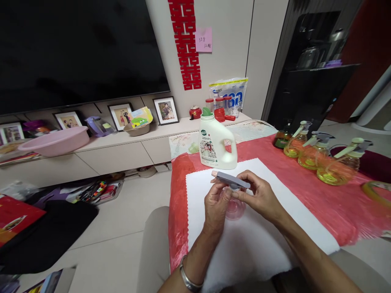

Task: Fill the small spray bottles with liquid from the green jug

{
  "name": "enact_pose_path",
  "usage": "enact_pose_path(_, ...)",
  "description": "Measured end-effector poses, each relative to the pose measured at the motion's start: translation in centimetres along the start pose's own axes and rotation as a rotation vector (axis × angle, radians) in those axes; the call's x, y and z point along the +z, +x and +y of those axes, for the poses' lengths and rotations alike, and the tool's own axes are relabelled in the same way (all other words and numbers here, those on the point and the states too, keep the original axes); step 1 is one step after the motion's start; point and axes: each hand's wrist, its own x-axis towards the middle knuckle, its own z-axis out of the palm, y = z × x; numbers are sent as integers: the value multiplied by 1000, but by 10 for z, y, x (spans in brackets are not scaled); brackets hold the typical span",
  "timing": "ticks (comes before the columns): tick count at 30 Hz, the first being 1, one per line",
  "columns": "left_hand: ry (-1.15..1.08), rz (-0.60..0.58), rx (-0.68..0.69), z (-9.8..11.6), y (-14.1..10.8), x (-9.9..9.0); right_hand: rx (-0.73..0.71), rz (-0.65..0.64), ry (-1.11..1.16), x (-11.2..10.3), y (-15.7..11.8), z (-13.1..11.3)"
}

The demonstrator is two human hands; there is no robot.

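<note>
Both hands are on a small clear spray bottle [235, 211], its body looking pinkish over the cloth. On top sits a grey trigger spray head [232, 180] with a pale pink nozzle [214, 173] pointing left. My left hand [215, 205], a silver bangle on its wrist, is closed round the bottle's neck and upper body. The fingers and thumb of my right hand [259, 194] grip the neck just under the spray head. Behind them stands a large cream jug [215, 138] with a green piece [207, 111] in its mouth. Under the bottle lies a white cloth [259, 244].
Several spray bottles with yellow liquid [331, 175] and a dark green bottle [283, 138] stand at the right on the red table cover [305, 179]. A roll of tape [377, 189] lies near the right edge. A pink basin [55, 140] rests on the cabinet at left.
</note>
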Motion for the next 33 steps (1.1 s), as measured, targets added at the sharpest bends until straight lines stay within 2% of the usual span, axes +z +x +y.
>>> enact_pose_path(5, 29, -17, 33, -6, 1, -4, -102, -163, -88, -11, 0, -4)
enact_pose_path(14, 12, -12, 74, -6, 2, -5, -84, 29, -71, 2, -2, 7)
enact_pose_path(18, 23, -37, 51, -4, 2, -5, -107, -27, -103, -3, -2, 3)
enact_pose_path(22, 1, -60, 42, 0, 1, -4, -205, -111, -192, -11, -2, -2)
enact_pose_path(33, 32, -5, -1, 9, 5, 0, -210, -27, -181, -5, -3, 2)
